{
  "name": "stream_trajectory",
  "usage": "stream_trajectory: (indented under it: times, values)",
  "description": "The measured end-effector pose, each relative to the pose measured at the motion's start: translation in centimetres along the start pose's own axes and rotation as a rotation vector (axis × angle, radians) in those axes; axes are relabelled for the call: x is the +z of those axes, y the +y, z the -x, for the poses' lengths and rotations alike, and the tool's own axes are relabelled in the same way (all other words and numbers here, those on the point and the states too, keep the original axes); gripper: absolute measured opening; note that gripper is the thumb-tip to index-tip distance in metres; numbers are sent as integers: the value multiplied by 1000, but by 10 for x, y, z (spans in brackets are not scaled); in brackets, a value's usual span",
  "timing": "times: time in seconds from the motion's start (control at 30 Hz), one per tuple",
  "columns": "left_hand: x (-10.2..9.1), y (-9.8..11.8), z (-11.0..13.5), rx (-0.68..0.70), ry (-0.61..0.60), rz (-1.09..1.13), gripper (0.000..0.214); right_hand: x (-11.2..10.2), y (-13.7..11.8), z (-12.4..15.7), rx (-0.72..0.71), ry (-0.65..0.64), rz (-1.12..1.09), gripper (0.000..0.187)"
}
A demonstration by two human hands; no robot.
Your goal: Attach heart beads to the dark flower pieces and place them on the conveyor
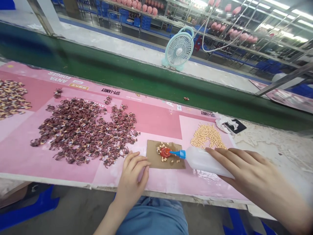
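My right hand (246,171) is wrapped round a translucent white squeeze bottle (204,160) lying almost flat. Its blue nozzle (178,153) touches a red blob (165,152) on a brown cardboard square (156,156). Small pale pieces lie scattered on that square. My left hand (133,178) rests on the pink sheet (156,119) beside the cardboard's left edge, fingers loosely curled, holding nothing that I can see. A big heap of small dark maroon parts (85,130) lies left of it.
A pile of tiny tan pieces (207,135) sits behind the bottle. More maroon parts (11,98) lie at far left. A green conveyor belt (122,73) runs behind the sheet, with a small mint fan (179,49) beyond. A black-and-white scrap (231,125) lies at the right.
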State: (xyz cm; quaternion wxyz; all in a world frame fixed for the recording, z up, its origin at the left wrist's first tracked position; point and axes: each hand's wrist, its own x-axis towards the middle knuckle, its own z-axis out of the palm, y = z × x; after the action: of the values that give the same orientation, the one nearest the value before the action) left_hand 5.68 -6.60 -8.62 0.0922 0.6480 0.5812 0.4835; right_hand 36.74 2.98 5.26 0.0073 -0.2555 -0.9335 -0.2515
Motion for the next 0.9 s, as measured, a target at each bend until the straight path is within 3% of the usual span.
stream_trajectory:
  times: [0.2, 0.37, 0.47, 0.5, 0.57, 0.63, 0.7, 0.77, 0.9]
  values:
    - [-1, 1, -1, -12, 3, 25, 22, 9, -2, 6, 88, -24, -22, 47]
    - [-7, 7, -7, -16, -18, 61, 20, 35, -12, 36, 304, -110, -310, 63]
    - [-15, 19, -16, -50, -110, 145, 13, 46, -31, 34, 379, -84, -494, 77]
    - [-17, 25, -20, -93, -179, 226, 17, 48, -41, 26, 406, -49, -539, 78]
    - [-22, 37, -30, -221, -350, 487, 51, 45, -65, 0, 457, 39, -630, 76]
    - [-27, 45, -43, -373, -430, 765, 79, 36, -88, -33, 496, 110, -734, 75]
    - [-37, 44, -60, -490, -374, 860, 83, 25, -104, -62, 460, 179, -852, 76]
    - [-54, 29, -84, -512, -203, 721, 79, 21, -107, -79, 414, 238, -927, 77]
    - [-103, -39, -158, -338, 265, 272, 83, 43, -85, -71, 536, 355, -963, 70]
